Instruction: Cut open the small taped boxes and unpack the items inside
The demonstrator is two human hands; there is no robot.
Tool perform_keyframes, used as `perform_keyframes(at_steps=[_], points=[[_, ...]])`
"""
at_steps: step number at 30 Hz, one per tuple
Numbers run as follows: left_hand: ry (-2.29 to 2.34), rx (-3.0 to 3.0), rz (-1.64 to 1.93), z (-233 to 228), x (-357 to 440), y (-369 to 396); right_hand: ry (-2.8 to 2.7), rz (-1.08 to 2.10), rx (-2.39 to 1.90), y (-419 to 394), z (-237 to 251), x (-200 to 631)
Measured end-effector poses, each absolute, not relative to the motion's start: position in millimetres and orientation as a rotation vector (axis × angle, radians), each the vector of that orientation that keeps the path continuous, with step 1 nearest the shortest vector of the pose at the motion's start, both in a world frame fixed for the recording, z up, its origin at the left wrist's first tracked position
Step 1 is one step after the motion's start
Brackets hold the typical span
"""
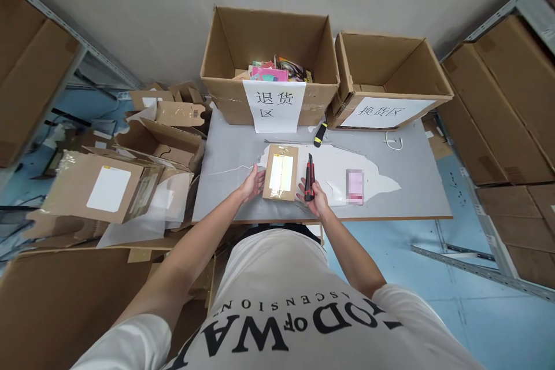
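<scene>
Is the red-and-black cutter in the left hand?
No, the red-and-black cutter is in the right hand.

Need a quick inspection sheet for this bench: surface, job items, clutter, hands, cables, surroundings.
Surface: grey-topped table, white sheet lying on it.
Job items: small box, taped, white label up; red-black cutter.
Clutter: yellow-black cutter near the cartons; pink item, blurred.
Hands: left hand open at the box's side, contact unclear; right hand holds the red-black cutter.
Cables: white loop at right, cable or string unclear.
Surroundings: two open signed cartons behind; cardboard heap left; stacked boxes right.
</scene>
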State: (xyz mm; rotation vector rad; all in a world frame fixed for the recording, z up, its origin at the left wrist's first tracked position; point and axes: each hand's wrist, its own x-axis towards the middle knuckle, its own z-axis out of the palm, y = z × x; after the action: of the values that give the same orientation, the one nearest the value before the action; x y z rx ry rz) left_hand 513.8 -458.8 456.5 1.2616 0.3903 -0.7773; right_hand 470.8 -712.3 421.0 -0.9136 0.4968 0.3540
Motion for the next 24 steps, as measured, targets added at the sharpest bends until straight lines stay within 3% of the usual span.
perform_keyframes(at_steps=[13, 24], points=[[0.449, 1.021, -0.546, 458.3, 486.9, -470.7, 0.389, 0.544, -1.067, -714.1, 430.0, 492.4], [0.366, 0.953, -0.323, 443.7, 432.0, -519.9, 0.092, 0.835, -1.335, -718.7, 471.5, 609.6]])
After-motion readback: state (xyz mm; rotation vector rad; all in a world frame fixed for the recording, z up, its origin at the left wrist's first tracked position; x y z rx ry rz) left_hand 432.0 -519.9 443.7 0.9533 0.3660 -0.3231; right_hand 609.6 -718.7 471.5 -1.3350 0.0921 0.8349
